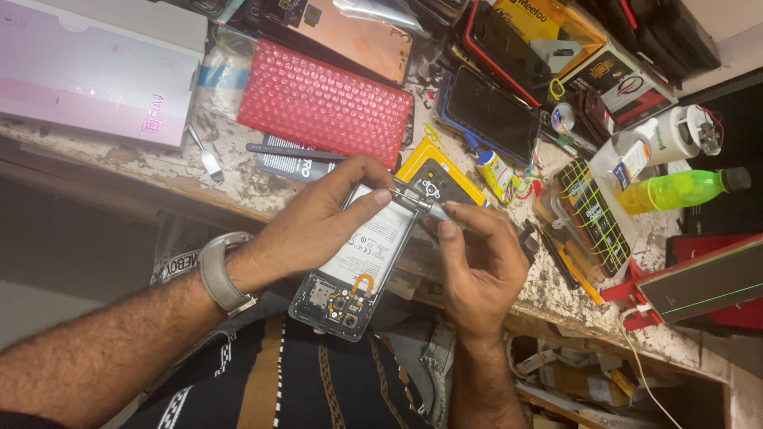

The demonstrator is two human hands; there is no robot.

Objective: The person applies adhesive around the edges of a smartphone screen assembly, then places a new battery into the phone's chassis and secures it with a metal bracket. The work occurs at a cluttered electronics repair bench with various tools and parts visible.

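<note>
Left hand (318, 222) gripping opened phone (354, 266) by its upper edge, out past the bench edge (238, 208). Right hand (477, 262) pinching tweezers (417, 199) at the top corner. Cluttered bench beyond, open room only over the lap.

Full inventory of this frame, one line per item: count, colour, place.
opened smartphone with white battery: 1, dark frame, held over the lap
metal tweezers: 1, silver, at the phone's top edge
red bubble-wrap pouch: 1, red, bench centre
pink flat box: 1, pink, bench far left
dark phone in blue case: 1, black, bench upper middle
green plastic bottle: 1, yellow-green with dark cap, bench right
small glue bottle: 1, yellow with blue tip, beside the yellow card
worn workbench: 1, chipped white
left hand: grips the phone, grey wristwatch
right hand: pinches the tweezers
</note>
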